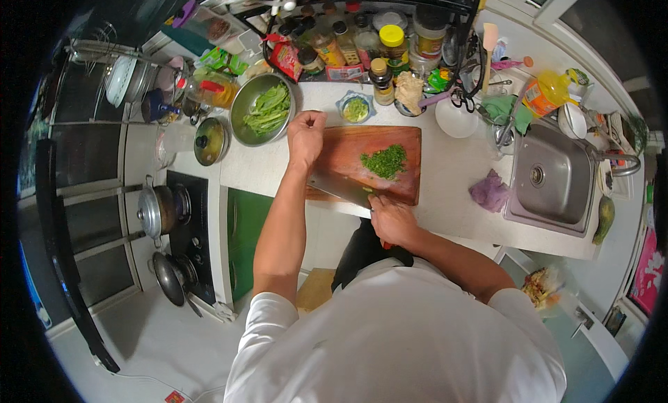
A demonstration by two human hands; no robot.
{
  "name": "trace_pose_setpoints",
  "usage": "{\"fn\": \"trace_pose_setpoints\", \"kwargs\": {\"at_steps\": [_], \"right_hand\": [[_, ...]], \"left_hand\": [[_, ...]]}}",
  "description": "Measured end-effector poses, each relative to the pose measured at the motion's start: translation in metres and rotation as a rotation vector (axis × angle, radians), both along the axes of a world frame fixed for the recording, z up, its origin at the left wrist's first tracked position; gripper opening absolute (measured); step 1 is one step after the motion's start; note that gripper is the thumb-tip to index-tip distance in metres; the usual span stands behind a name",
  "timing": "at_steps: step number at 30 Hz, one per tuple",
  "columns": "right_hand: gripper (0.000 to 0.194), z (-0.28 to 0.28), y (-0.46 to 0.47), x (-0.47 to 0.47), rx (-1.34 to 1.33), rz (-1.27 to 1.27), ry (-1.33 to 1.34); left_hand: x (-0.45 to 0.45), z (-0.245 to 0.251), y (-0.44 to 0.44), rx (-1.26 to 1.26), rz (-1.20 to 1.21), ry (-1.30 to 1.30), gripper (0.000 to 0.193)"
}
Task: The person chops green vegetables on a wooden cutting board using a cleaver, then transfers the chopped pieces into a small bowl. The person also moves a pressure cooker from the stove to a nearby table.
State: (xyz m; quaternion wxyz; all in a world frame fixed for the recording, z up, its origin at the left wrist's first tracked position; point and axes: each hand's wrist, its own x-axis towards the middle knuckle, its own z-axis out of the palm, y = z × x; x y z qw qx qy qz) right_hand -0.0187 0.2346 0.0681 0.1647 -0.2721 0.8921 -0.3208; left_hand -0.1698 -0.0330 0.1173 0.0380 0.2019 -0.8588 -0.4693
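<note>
My right hand [392, 219] grips the handle of a cleaver [344, 190], whose broad blade lies low over the near edge of a wooden cutting board [334, 142]. A few green bits cling to the blade. Finely chopped greens [385, 162] form a pile on the board's right half. My left hand [306, 137] is at the board's left edge, beside a steel bowl [237, 110] of leafy green pieces [269, 109]; its fingers are curled, and whether they pinch anything does not show. Behind the board stands a small blue-rimmed dish [342, 109] with chopped pale green pieces [356, 109].
A lidded pot [151, 213] and a wok [169, 279] sit by the stove at left. Condiment bottles [382, 84] line the back. At right are a white bowl [456, 118], a purple cloth or bag [489, 191] and a steel sink [553, 178].
</note>
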Motion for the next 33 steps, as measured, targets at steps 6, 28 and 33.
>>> {"fn": "trace_pose_setpoints", "kwargs": {"at_steps": [6, 28, 33], "right_hand": [[0.047, -0.025, -0.044, -0.006, -0.029, 0.014, 0.134], [0.046, -0.013, -0.056, 0.013, 0.103, -0.114, 0.344], [0.026, 0.001, -0.061, -0.017, 0.054, -0.215, 0.501]], "left_hand": [[0.038, 0.008, 0.001, 0.292, -0.023, 0.097, 0.039], [0.106, -0.046, 0.025, -0.282, -0.555, 0.293, 0.044], [0.075, -0.011, 0.031, -0.461, -0.743, 0.425, 0.046]]}}
